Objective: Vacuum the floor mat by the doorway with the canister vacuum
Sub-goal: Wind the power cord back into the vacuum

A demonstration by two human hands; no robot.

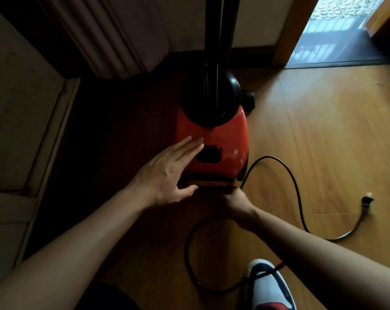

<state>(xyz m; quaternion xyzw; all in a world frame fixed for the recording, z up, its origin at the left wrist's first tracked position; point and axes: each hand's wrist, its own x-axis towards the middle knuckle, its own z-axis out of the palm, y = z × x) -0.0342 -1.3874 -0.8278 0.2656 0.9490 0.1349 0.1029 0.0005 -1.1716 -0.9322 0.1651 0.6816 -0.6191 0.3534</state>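
Note:
A red canister vacuum with a black round top stands on the wooden floor in the middle of the head view. A black wand rises from it toward the top edge. My left hand lies flat and open on the vacuum's left rear side, fingers together. My right hand is at the vacuum's rear bottom edge, fingers curled where the black power cord comes out. The cord loops over the floor to a loose plug at the right. No floor mat is visible.
A doorway opens at the upper right onto a bright tiled area. A curtain hangs at the upper left beside a pale cabinet. My shoe stands on the cord's near loop at the bottom.

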